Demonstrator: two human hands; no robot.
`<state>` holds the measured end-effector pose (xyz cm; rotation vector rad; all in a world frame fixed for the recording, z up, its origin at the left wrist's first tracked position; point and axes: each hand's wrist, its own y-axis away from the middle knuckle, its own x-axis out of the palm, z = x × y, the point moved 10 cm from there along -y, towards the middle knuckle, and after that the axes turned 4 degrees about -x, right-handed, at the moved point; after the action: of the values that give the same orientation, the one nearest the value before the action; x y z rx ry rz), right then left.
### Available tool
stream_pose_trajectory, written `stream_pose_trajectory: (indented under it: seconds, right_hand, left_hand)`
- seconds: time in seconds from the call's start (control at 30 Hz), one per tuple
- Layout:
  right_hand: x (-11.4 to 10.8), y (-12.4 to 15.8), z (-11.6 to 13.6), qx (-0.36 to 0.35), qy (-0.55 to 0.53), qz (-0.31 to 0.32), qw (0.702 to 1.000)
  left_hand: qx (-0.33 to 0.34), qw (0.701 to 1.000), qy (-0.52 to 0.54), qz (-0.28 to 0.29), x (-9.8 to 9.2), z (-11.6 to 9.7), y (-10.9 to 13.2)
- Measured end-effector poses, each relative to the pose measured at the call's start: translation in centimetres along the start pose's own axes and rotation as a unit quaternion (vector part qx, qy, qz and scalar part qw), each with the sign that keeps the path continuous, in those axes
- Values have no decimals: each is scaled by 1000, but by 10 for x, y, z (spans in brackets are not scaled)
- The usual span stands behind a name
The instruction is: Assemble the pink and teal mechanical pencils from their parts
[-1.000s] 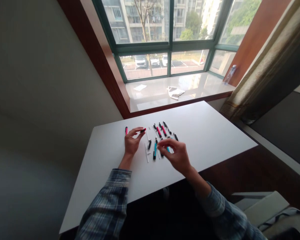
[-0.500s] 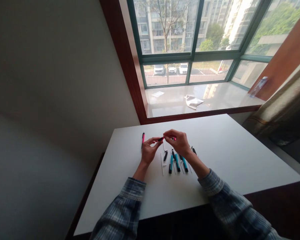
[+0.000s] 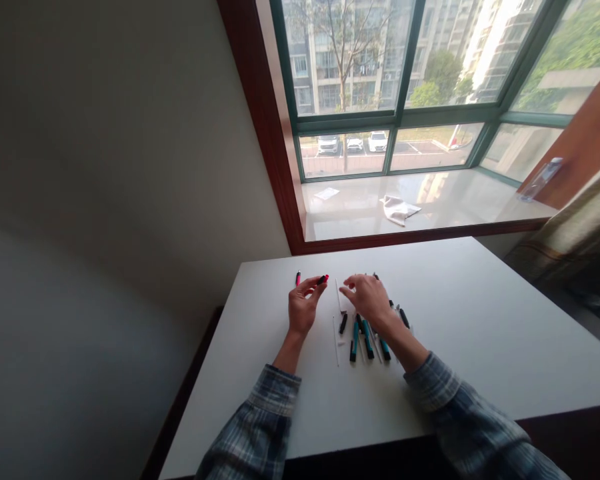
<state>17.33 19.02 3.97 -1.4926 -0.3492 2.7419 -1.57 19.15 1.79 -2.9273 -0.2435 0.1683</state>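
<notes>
Teal pen barrels [image 3: 368, 339] and short black pen parts [image 3: 343, 323] lay in a loose group near the middle of a white table [image 3: 455, 320], with thin white strips [image 3: 335, 341] among them. The left hand [image 3: 304, 307] was closed around a black-and-pink pen part [image 3: 322, 280], which it gripped between thumb and fingers with the pink end pointing away from the palm. The right hand [image 3: 367, 298] hung open just above the far side of the group, its fingers [image 3: 347, 291] loosely curled and no object visible in them, although the hand hid part of the pile. A pink pen [image 3: 298, 278] lay apart on the table, just beyond the left hand. Such a small part was probably best handled with the fingertips, held above the table and clear of the loose pieces, with each end checked before it was matched to a barrel. No brand, label or writing could be read on any piece, perhaps only because the view was distant. Plaid sleeves [image 3: 275, 413] covered both forearms. Beyond the table, a crumpled cloth [image 3: 399, 209] and a plastic bottle [image 3: 540, 179] lay on a pale window sill [image 3: 445, 200], below a green-framed window [image 3: 395, 117].
</notes>
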Motion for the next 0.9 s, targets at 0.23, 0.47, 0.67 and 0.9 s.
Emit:
stream_pose_trajectory:
  seconds: [0.23, 0.47, 0.67, 0.9]
  right_hand:
    - [36, -14, 27, 14, 94, 93, 991]
    - [11, -27, 19, -34, -35, 51, 998]
    - [-25, -38, -36, -5, -469, -80, 879]
    - [-8, -33, -35, 17, -592, -30, 805]
  left_hand:
    - [-5, 999, 16, -50, -21, 11, -7]
    - [-37, 997, 0, -61, -28, 11, -9]
    - [8, 995, -100, -19, -10, -9, -7]
    - [17, 991, -129, 35, 14, -17, -4]
